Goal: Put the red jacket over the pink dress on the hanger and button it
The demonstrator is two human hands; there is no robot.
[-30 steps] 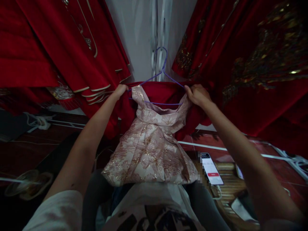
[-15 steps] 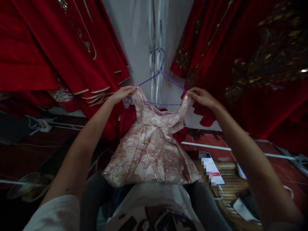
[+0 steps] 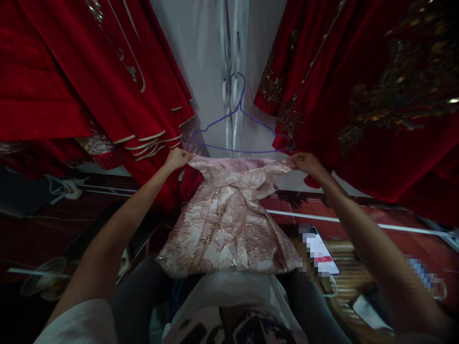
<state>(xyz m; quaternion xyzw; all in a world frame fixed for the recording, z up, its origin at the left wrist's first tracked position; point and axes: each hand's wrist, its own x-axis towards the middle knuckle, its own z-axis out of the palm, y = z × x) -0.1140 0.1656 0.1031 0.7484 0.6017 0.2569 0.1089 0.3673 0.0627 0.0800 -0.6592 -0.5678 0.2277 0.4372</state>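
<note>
Head view: left hand (image 3: 178,157) and right hand (image 3: 304,162) each pinch one shoulder of the pink dress (image 3: 225,220), stretched flat just below the wire hanger (image 3: 244,152); a level, even pull should best prevent sagging.

The dark red tiled floor (image 3: 362,210) bears a slatted brown mat (image 3: 353,270) with a lit phone (image 3: 322,255) on it, and a white power strip (image 3: 70,192) far left.
</note>
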